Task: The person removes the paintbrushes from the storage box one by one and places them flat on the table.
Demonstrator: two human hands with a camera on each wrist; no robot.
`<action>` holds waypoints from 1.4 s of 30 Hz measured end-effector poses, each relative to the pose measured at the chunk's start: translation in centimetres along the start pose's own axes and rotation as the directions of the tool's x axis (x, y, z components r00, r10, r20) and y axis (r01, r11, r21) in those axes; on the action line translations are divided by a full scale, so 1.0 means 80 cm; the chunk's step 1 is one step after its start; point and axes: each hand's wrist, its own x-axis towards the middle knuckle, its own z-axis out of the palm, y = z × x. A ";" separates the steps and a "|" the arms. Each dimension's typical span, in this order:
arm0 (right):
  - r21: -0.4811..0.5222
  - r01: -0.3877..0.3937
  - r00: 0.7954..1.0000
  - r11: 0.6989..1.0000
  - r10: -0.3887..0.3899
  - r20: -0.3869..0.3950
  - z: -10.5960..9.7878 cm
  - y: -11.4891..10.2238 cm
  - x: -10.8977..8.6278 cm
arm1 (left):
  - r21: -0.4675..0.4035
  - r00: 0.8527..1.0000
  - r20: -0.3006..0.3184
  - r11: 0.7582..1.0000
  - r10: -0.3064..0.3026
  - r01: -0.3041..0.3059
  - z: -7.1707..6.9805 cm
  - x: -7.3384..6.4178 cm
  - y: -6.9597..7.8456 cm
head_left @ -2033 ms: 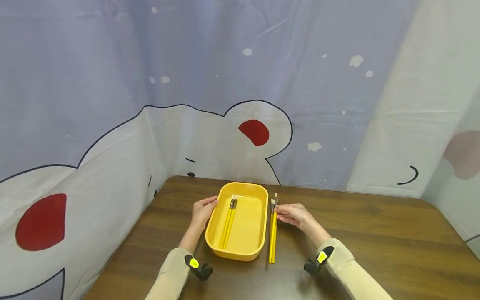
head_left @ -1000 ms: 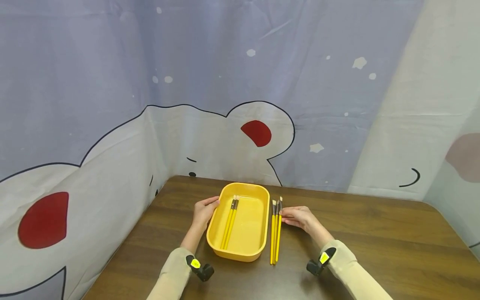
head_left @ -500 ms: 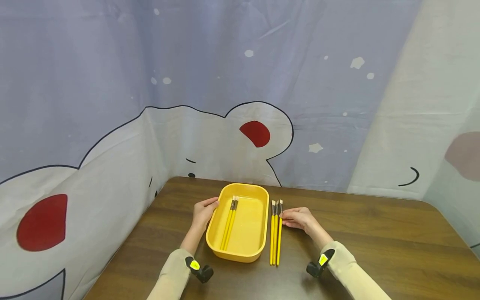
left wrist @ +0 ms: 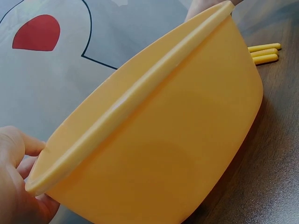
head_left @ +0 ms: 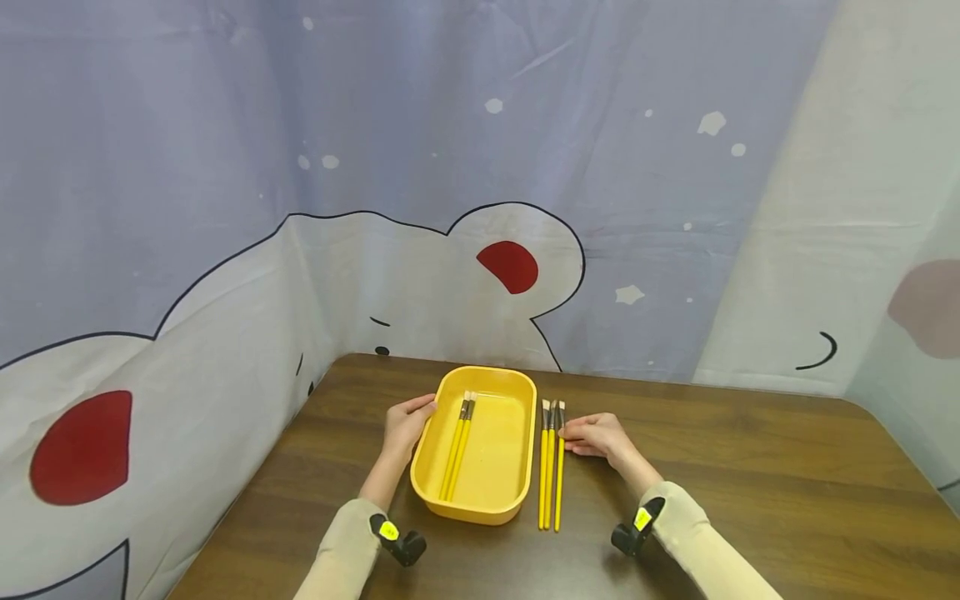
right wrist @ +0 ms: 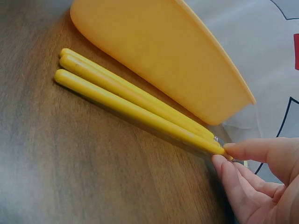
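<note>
In the head view my left hand (head_left: 402,427) holds the left rim of a yellow plastic tray (head_left: 517,492), its thumb over the edge. Two paintbrushes (head_left: 455,454) with yellow handles and pale bristles lie side by side inside. On the table just right of the tray are three similar brushes, bristles pointing away from me. My right hand (head_left: 600,437) pinches the rightmost paintbrush (head_left: 558,487) near its metal ferrule; the right wrist view shows thumb and fingertips on its upper handle. The two other paintbrushes (head_left: 545,475) lie close together, a small gap from it.
The brown wooden table (head_left: 720,467) stretches out to the right. A printed curtain (head_left: 420,283) hangs along its back and left edges. Each forearm wears a black wrist camera, one on the left sleeve (head_left: 341,542) and one on the right sleeve (head_left: 697,533).
My right hand has moved a paintbrush slightly right and then a little nearer, so three now lie roughly parallel beside the tray. The left hand and tray have stayed put.
</note>
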 end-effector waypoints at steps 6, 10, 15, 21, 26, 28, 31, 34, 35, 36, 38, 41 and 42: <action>-0.027 0.009 1.000 1.000 -0.009 0.004 0.001 -0.003 0.000 | 0.007 1.000 -0.002 1.000 0.004 -0.004 -0.001 0.002 -0.001; -0.026 0.003 1.000 1.000 -0.003 -0.010 0.004 -0.003 0.000 | 0.002 1.000 -0.007 1.000 0.000 0.000 0.000 0.001 0.000; -0.038 -0.002 0.999 0.999 0.000 -0.039 0.007 -0.003 0.000 | -0.006 1.000 -0.015 1.000 -0.005 0.005 0.002 -0.001 0.001; -0.051 0.006 0.999 0.999 -0.009 -0.044 0.007 -0.003 0.000 | -0.010 1.000 -0.003 1.000 -0.001 0.001 0.002 -0.002 0.001; -0.050 0.017 0.999 0.999 -0.018 -0.027 0.007 -0.004 -0.002 | -0.014 1.000 -0.005 1.000 -0.002 0.002 0.000 -0.001 0.001; -0.053 0.018 0.999 0.998 -0.019 -0.026 0.007 -0.005 -0.002 | -0.014 1.000 -0.007 1.000 -0.005 0.005 0.001 -0.001 0.001; -0.058 0.012 0.999 0.998 -0.014 -0.029 0.007 -0.005 -0.002 | -0.011 1.000 -0.013 1.000 -0.013 0.013 0.001 -0.001 0.001; -0.056 0.006 1.000 0.998 -0.007 -0.029 0.008 -0.004 -0.001 | -0.008 1.000 -0.019 1.000 -0.019 0.018 0.001 -0.001 0.001; -0.056 0.005 1.000 0.998 -0.006 -0.027 0.008 -0.004 -0.001 | -0.009 1.000 -0.019 1.000 -0.019 0.019 0.002 -0.001 0.001; -0.052 0.000 1.000 0.999 -0.002 -0.029 0.008 -0.004 -0.001 | -0.009 1.000 -0.018 1.000 -0.018 0.018 0.002 -0.001 0.001; -0.051 0.001 1.000 0.999 -0.002 -0.021 0.007 -0.003 0.000 | -0.013 1.000 -0.016 1.000 -0.018 0.018 0.002 -0.001 0.001; -0.046 0.001 1.000 0.999 -0.002 -0.010 0.006 -0.003 0.000 | -0.017 1.000 -0.011 1.000 -0.014 0.014 0.001 -0.001 0.001; -0.039 0.001 1.000 0.999 -0.002 -0.007 0.006 -0.003 0.000 | -0.017 1.000 -0.010 1.000 -0.014 0.014 0.001 -0.001 0.001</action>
